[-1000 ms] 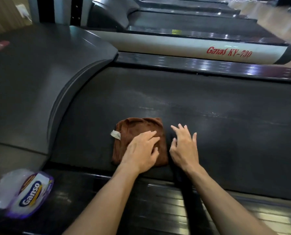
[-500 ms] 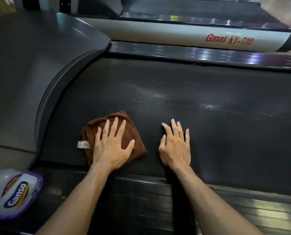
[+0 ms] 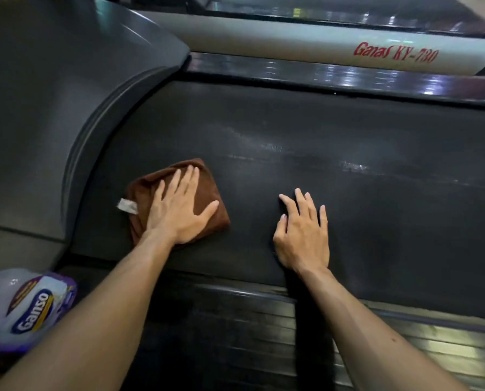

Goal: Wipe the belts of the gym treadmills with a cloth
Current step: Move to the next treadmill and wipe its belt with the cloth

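- Left hand [image 3: 179, 210]: laid flat on the cloth [image 3: 207, 190], fingers straight and spread, palm pressing down; nothing is gripped.
- Cloth: brown, folded, with a white tag [image 3: 127, 206] at its left side. It lies on the belt [image 3: 348, 210] near the belt's left end, just beside the curved grey motor cover [image 3: 52, 108].
- Right hand [image 3: 303, 235]: resting on the bare belt to the right of the cloth, apart from it, fingers extended and slightly spread, holding nothing.
- Near side rail [image 3: 249, 320]: ribbed, black, crossed by both forearms.
- Package [image 3: 29, 309]: white and purple, marked "Ganso", at the lower left corner.
- Far side: a white rail [image 3: 292, 43] lettered in red.
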The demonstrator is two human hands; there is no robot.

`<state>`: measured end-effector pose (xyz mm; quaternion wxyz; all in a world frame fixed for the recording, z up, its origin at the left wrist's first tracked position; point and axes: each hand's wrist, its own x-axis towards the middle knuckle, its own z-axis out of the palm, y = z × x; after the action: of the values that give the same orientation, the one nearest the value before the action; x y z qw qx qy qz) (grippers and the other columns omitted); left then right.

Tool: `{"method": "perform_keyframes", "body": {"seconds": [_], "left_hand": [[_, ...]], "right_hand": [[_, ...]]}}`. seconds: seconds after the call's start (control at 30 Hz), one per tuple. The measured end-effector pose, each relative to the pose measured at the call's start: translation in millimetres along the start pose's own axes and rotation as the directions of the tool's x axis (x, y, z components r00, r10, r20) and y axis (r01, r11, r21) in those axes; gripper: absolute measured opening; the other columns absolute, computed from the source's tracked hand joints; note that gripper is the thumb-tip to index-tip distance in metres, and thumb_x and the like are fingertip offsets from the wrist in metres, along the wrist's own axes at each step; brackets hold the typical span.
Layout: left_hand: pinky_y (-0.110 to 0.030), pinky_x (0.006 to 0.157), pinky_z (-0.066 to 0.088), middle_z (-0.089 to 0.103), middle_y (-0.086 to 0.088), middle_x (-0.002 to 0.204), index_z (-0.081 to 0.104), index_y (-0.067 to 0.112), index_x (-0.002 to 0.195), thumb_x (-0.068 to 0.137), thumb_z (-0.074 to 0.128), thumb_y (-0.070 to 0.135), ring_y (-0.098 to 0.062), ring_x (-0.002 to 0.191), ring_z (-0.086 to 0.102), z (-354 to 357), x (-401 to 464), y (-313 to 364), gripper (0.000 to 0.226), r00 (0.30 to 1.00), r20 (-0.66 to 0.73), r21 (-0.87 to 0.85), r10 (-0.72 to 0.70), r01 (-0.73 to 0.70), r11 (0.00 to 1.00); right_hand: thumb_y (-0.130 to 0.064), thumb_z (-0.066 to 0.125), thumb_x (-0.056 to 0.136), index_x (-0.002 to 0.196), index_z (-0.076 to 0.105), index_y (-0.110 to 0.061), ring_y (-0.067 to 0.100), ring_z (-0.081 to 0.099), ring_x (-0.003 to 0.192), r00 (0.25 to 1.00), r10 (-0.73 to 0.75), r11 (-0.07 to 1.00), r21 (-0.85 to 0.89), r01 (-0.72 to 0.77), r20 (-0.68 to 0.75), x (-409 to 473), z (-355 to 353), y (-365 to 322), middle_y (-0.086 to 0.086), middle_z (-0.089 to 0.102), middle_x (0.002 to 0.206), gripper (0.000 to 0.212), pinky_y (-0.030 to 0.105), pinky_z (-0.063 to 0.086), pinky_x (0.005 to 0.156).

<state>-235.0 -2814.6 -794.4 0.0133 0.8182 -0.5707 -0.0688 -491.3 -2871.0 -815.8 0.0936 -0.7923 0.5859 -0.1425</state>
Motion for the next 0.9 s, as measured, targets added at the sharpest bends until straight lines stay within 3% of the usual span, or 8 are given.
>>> {"method": "perform_keyframes", "body": {"seconds": [0.07,0.17,0.37,0.53,0.67,0.73,0.8,0.9], "left_hand": [[-0.043,0.128,-0.001,0.0,-0.002,0.173,0.004,0.016,0.165,0.093,0.024,0.071,-0.018,0.159,-0.002,2.4,-18.8,-15.9,0.092,0.992,-0.085,-0.058,-0.09,0.086,0.995],[-0.046,0.128,0.001,0.017,-0.012,0.17,0.027,0.015,0.162,0.096,0.046,0.056,-0.028,0.157,0.011,6.6,-50.4,-17.0,0.08,0.934,-0.242,-0.143,-0.262,0.232,0.962],[-0.047,0.128,-0.004,-0.003,-0.002,0.173,0.005,0.034,0.164,0.097,0.028,0.071,-0.027,0.158,-0.006,2.4,-64.7,-26.3,0.081,0.951,-0.067,-0.07,-0.303,0.298,0.952],[-0.067,0.12,-0.009,-0.007,0.003,0.172,0.005,0.047,0.161,0.09,0.03,0.081,-0.04,0.156,-0.011,0.7,-68.4,-23.4,0.082,0.901,-0.043,-0.082,-0.432,0.428,0.9],[-0.061,0.122,-0.005,-0.001,-0.001,0.173,0.009,0.044,0.162,0.093,0.034,0.076,-0.037,0.157,-0.005,2.3,-70.2,-22.8,0.079,0.901,-0.056,-0.136,-0.429,0.419,0.898],[-0.055,0.125,0.001,0.012,-0.009,0.171,0.024,0.032,0.161,0.097,0.045,0.064,-0.034,0.156,0.008,3.4,-73.2,-25.3,0.074,0.878,-0.145,-0.234,-0.457,0.418,0.878],[-0.053,0.125,0.017,0.029,-0.015,0.163,0.042,0.017,0.154,0.099,0.055,0.045,-0.035,0.15,0.027,1.7,-74.3,-27.5,0.063,0.814,-0.249,-0.411,-0.525,0.402,0.818],[-0.055,0.11,0.036,0.044,-0.016,0.145,0.055,0.008,0.139,0.097,0.059,0.032,-0.036,0.133,0.044,-4.1,-77.0,-30.8,0.049,0.712,-0.346,-0.462,-0.611,0.437,0.772]], "right_hand": [[-0.029,0.039,0.104,0.157,0.037,-0.033,0.016,0.011,0.16,1.0,0.001,1.0,-0.008,-0.001,-0.005,0.0,-0.2,0.9,-0.002,0.022,0.172,0.052,0.045,0.002,0.13],[-0.029,0.04,0.104,0.156,0.039,-0.033,0.017,0.013,0.159,1.0,0.001,1.0,0.0,-0.001,-0.015,-0.1,-0.6,-0.1,-0.001,0.024,0.171,0.052,0.045,0.003,0.13],[-0.029,0.039,0.104,0.156,0.038,-0.033,0.017,0.013,0.159,1.0,0.002,1.0,0.004,-0.002,-0.001,-1.1,-2.4,-0.4,-0.001,0.024,0.171,0.052,0.046,0.002,0.13],[-0.03,0.039,0.104,0.156,0.039,-0.033,0.017,0.013,0.159,1.0,0.006,1.0,0.0,-0.006,-0.007,-2.0,-3.7,-1.9,-0.001,0.024,0.171,0.053,0.045,0.003,0.13],[-0.03,0.039,0.104,0.156,0.039,-0.033,0.018,0.013,0.159,1.0,0.009,1.0,-0.009,-0.009,-0.008,0.1,-3.1,-1.1,-0.001,0.024,0.171,0.053,0.045,0.003,0.13],[-0.031,0.039,0.104,0.156,0.038,-0.033,0.018,0.013,0.159,1.0,0.008,1.0,-0.01,-0.008,-0.006,-0.8,-2.6,-1.4,-0.001,0.024,0.171,0.053,0.045,0.003,0.13],[-0.03,0.039,0.104,0.156,0.039,-0.033,0.018,0.014,0.159,1.0,0.009,1.0,-0.005,-0.009,-0.011,-1.0,-2.4,-1.6,0.0,0.025,0.171,0.053,0.045,0.003,0.13],[-0.03,0.041,0.103,0.156,0.04,-0.032,0.019,0.015,0.159,1.0,0.01,1.0,-0.004,-0.011,-0.023,-0.9,-2.7,-1.1,0.001,0.026,0.17,0.053,0.045,0.004,0.13]]}}
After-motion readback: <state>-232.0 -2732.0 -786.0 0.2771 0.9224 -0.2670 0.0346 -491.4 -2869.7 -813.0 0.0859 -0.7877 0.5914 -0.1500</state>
